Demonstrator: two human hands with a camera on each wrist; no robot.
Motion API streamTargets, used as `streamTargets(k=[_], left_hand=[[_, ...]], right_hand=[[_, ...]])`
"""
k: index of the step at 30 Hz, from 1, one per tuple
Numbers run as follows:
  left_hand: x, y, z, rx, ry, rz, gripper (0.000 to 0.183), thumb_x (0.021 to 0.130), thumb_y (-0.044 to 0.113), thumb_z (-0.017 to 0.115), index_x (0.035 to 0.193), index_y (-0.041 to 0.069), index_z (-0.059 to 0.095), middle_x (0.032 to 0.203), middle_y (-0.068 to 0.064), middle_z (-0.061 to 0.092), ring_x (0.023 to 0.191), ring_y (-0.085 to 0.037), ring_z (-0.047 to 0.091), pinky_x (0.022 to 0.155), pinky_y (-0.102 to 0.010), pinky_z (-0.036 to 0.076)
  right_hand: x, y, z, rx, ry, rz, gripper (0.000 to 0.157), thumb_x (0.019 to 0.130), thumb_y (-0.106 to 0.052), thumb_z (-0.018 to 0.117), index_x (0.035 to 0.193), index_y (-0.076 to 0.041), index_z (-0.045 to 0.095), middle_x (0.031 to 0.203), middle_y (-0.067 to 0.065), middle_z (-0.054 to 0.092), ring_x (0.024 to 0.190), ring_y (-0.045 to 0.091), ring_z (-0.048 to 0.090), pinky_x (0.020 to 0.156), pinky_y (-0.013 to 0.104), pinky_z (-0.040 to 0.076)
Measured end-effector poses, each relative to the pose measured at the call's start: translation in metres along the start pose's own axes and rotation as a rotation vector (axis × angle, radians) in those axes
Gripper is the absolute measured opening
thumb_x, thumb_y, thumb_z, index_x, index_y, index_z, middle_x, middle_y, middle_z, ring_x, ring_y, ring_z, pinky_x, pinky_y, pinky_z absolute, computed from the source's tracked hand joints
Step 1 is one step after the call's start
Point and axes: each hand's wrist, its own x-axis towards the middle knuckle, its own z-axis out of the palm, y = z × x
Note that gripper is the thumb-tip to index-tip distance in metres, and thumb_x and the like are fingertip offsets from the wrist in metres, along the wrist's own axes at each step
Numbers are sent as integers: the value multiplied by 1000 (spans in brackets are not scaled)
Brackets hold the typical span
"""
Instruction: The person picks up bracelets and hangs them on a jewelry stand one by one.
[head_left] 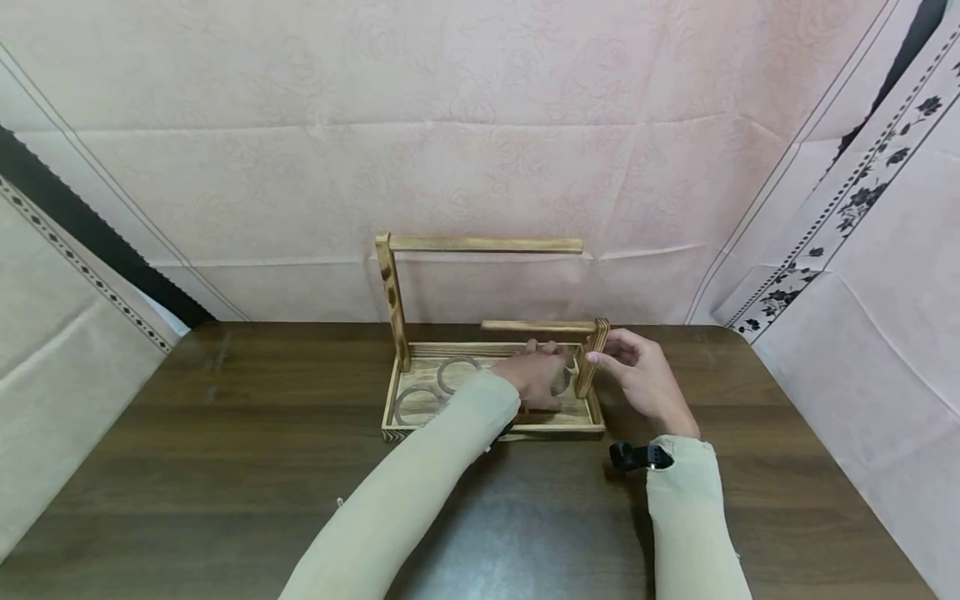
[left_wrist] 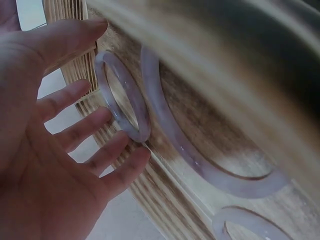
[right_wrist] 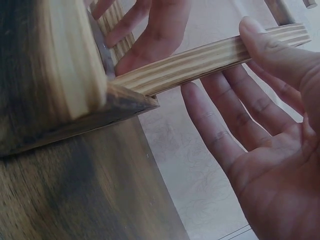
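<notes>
A wooden tray stand (head_left: 487, 434) holds several pale, translucent bangles. Two of them, one bangle (head_left: 457, 359) and another bangle (head_left: 397, 407), lie in its left half. Reaching over the tray's right half is my left hand (head_left: 534, 379), fingers spread and loosely bent. In the left wrist view its fingertips are right at the edge of a bangle (left_wrist: 134, 90) by the tray's end, with a nearer bangle (left_wrist: 175, 135) beside it. My right hand (head_left: 641, 379) pinches the short right upright (head_left: 592, 362), thumb on one side and fingers on the other.
A tall left post (head_left: 392, 300) carries a long upper bar (head_left: 487, 245). A lower bar (head_left: 532, 326) extends left from the right upright. The stand sits near the back edge of the dark wooden table (head_left: 262, 450), before a pale cloth backdrop (head_left: 375, 167).
</notes>
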Motion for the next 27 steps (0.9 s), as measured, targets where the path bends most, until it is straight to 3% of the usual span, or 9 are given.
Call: streamTargets(k=[3, 8, 15, 19, 27], left_hand=[[0, 1, 1, 15, 7, -8, 70, 94, 35, 74, 154, 23, 41, 164, -3, 31, 147, -35, 31, 119, -48, 40], [-2, 3, 0, 17, 21, 1, 62, 95, 29, 72, 151, 22, 45, 152, 0, 39, 131, -27, 37, 100, -37, 53], [-2, 4, -3, 8, -4, -7, 50, 100, 15, 60, 148, 24, 48, 141, -2, 42, 121, -23, 38, 97, -33, 50], [0, 5, -4, 30, -13, -26, 44, 102, 18, 60, 145, 26, 51, 142, -3, 43, 119, -23, 40, 100, -34, 48], [2, 4, -4, 27, -31, -31, 44, 103, 23, 59, 146, 25, 51, 156, -3, 40, 131, -28, 42, 98, -36, 50]], right_hand=[[0, 0, 0, -6, 5, -6, 34, 98, -34, 70, 119, -8, 67, 114, 12, 73, 107, 20, 67, 87, 20, 52], [1, 1, 0, 3, 2, -4, 34, 98, -35, 70, 119, -8, 67, 114, 11, 73, 107, 20, 68, 87, 19, 52], [1, 2, 1, 10, 8, -11, 31, 98, -32, 71, 118, -8, 68, 110, 11, 73, 102, 14, 68, 84, 18, 52], [1, 1, 1, 15, 14, -19, 30, 97, -30, 71, 117, -7, 68, 110, 12, 73, 100, 11, 68, 83, 17, 52], [1, 1, 1, 13, 13, -26, 30, 97, -30, 71, 117, -7, 68, 110, 12, 73, 101, 11, 67, 86, 18, 52]])
